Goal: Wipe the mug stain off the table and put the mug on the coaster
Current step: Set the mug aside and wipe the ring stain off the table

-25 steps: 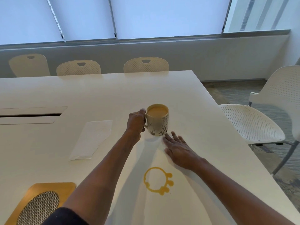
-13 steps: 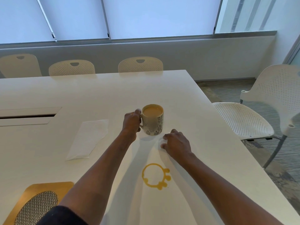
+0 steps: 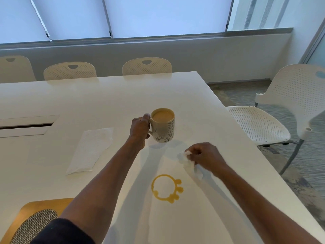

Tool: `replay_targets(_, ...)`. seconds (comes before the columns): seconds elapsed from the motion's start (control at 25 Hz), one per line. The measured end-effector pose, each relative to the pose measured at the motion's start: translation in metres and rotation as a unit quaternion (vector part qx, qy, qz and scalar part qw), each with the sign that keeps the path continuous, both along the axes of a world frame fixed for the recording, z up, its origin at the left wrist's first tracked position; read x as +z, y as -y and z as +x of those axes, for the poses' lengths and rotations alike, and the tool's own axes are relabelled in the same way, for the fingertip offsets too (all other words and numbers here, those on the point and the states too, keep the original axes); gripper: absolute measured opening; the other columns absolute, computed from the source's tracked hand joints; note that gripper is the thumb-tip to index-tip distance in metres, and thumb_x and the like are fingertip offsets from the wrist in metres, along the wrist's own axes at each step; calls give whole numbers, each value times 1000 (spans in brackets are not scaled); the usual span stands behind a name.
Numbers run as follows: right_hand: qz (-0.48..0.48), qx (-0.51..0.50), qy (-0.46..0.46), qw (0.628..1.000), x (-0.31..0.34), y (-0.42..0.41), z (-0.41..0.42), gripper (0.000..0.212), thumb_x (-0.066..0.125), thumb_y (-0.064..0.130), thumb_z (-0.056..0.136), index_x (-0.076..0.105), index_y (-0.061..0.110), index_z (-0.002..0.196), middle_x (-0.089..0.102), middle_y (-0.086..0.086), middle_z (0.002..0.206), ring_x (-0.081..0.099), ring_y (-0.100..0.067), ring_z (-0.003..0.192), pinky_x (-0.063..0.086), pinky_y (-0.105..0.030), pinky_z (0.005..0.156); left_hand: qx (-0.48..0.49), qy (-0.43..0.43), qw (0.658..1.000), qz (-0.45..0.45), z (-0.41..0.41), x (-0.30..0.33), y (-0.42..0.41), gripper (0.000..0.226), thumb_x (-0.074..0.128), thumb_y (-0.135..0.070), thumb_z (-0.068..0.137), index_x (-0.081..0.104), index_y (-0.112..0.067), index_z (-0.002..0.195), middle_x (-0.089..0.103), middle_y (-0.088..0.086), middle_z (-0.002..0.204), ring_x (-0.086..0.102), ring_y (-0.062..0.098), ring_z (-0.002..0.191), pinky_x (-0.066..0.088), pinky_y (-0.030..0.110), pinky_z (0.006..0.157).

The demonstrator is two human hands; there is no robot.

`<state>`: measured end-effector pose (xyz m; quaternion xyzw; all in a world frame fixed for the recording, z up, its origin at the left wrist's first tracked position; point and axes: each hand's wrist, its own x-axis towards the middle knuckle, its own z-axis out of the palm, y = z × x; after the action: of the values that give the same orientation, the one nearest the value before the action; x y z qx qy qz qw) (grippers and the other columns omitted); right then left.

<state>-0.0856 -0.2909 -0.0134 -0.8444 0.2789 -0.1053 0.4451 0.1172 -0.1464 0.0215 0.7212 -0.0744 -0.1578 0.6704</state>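
The right hand (image 3: 205,157) has curled since a second ago — flat then, now bunching a crumpled white tissue (image 3: 190,164) just right of the ring-shaped stain (image 3: 167,188). Beyond the stain, the left hand (image 3: 139,127) grips the leaf-patterned mug (image 3: 164,125) by its handle — raised slightly.

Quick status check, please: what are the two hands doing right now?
Left hand grips mug handle. Right hand pinches crumpled tissue beside stain. Stain unwiped; coaster free, nothing blocking.
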Motion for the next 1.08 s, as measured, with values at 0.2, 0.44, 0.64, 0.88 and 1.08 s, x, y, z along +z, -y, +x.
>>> replay_targets(0.2, 29, -142, 48, 988, 6, 70, 12, 9, 77, 9, 78, 75, 17, 79, 75, -2, 75, 69, -17, 67, 60, -36, 76, 0, -3, 1000, -3, 4, -5, 5, 41, 49, -26, 90, 37, -22, 52, 33, -5, 50, 27, 12, 45, 23, 23, 42)
replay_targets(0.44, -166, -139, 9, 976, -6, 94, 64, 13, 68, 16, 84, 75, 15, 95, 76, -9, 92, 69, -26, 87, 44, -24, 74, 1, -9, 1000, 2, 8, -17, 9, 43, 49, -26, 91, 37, -22, 50, 33, -5, 48, 27, 12, 46, 24, 23, 42)
replay_targets(0.64, -179, -126, -17, 976, -14, 96, 84, 19, 72, 22, 81, 77, 17, 99, 75, -7, 95, 67, -27, 94, 44, -24, 78, 6, -13, 1000, 1, 13, -21, 10, 44, 50, -28, 91, 37, -23, 49, 33, -4, 50, 27, 12, 45, 22, 24, 43)
replay_targets(0.88, -224, -73, -68, 970, -16, 81, 88, 31, 59, 7, 83, 77, 23, 103, 73, -5, 112, 63, -26, 109, 46, -28, 92, 12, -13, 1000, -5, 15, -18, 3, 45, 50, -26, 91, 37, -22, 48, 34, -6, 46, 26, 12, 43, 22, 22, 42)
replay_targets(1.08, -311, 23, -43, 949, -16, 35, 78, 30, 57, 2, 83, 77, 19, 98, 73, -7, 108, 67, -29, 101, 51, -31, 86, 3, -15, 1000, -7, 11, -17, 2, 43, 49, -25, 91, 36, -22, 50, 32, -5, 48, 26, 11, 43, 23, 21, 42)
